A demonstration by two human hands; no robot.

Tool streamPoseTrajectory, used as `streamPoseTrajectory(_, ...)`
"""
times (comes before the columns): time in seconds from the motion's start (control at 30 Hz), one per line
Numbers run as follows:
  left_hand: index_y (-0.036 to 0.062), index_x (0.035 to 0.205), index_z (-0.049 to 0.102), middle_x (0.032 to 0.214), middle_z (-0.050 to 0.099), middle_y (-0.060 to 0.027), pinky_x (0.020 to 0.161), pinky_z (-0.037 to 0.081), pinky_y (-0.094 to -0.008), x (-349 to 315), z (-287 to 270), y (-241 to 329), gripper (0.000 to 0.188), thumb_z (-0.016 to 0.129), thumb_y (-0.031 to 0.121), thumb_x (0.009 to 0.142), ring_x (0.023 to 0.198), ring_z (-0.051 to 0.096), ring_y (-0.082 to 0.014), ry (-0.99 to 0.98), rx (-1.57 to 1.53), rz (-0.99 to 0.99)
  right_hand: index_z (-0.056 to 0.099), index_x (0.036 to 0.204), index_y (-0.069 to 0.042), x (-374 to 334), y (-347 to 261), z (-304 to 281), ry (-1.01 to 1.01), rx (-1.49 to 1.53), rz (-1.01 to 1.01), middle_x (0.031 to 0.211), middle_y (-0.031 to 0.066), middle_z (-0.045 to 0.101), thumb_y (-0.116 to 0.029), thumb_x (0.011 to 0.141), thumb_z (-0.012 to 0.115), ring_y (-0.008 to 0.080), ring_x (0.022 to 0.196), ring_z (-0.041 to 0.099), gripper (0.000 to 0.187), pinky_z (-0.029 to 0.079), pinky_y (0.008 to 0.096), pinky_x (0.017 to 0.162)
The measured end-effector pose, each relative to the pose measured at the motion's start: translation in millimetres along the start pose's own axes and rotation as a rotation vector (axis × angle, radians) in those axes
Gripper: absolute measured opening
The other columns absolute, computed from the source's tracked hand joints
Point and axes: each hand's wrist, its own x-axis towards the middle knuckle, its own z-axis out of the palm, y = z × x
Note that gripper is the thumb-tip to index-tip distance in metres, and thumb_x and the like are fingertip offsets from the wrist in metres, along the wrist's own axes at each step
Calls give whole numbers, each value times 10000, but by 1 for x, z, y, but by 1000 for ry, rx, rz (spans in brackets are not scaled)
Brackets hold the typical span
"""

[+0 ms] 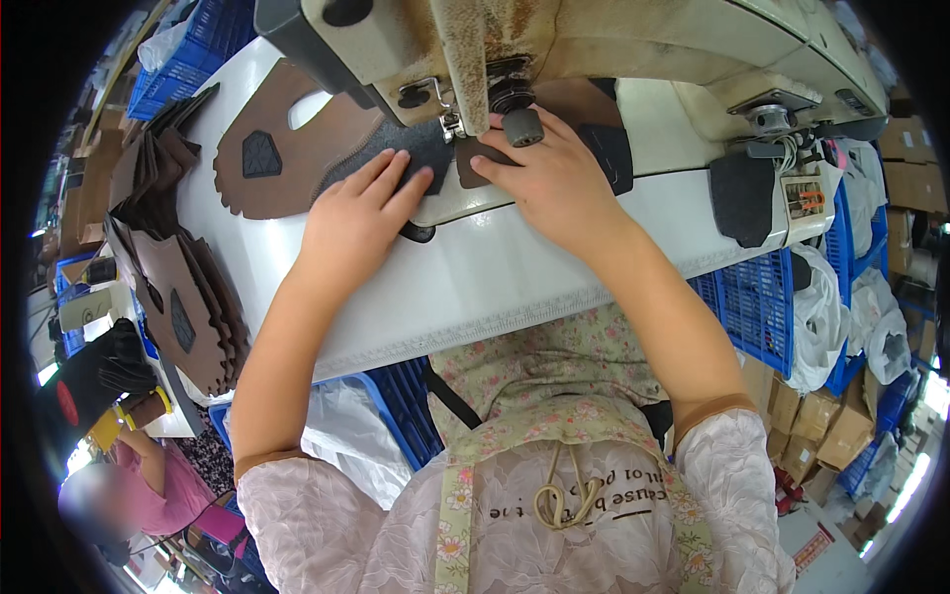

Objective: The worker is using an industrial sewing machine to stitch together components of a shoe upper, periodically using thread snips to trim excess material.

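Observation:
My left hand [348, 230] lies with its fingers apart on a black piece [427, 148] of material. That piece borders a large brown leather-like piece [287, 188] with a scalloped edge and a black patch. My right hand [556, 180] spreads over a smaller brown piece [473, 166], right of the presser foot [452, 125] of a sewing machine [643, 45]. Its upper fingers are partly hidden behind a dark round knob [522, 127]. More brown and black material [606, 153] shows beyond this hand. Where the needle meets the material is too small to tell.
Stacked brown pieces [188, 312] hang over the left end of the white table [416, 297]. A black piece [740, 198] lies at the right end. Blue crates [757, 297] with white bags stand below. Another person in a pink top [178, 485] sits at lower left.

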Motion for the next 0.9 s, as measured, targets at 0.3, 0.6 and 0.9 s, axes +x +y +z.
streamPoseTrajectory(0.3,153,1299,603,1368,557,-125,872,533,-375,-1,2,10,562,598,56,745,1248,546,-271,-9,103,11,730,1003,-76,2,-1,1,12,0,1,1154,60,677,-76,788,600,245,1224,552,251,372,468,1099)
streamPoseTrajectory(0.6,130,1276,616,1176,576,-64,825,536,-340,9,2,19,521,583,77,758,1131,563,-239,40,110,-21,737,992,-81,5,3,2,82,42,-4,1152,58,669,-56,768,621,281,1162,567,253,443,439,1019)
streamPoseTrajectory(0.9,88,1250,620,1092,591,-55,791,541,-335,19,3,14,522,587,70,730,1063,587,-238,75,86,6,713,928,-56,10,10,5,121,46,-20,1112,109,653,-117,772,598,268,1213,531,203,428,405,1037)
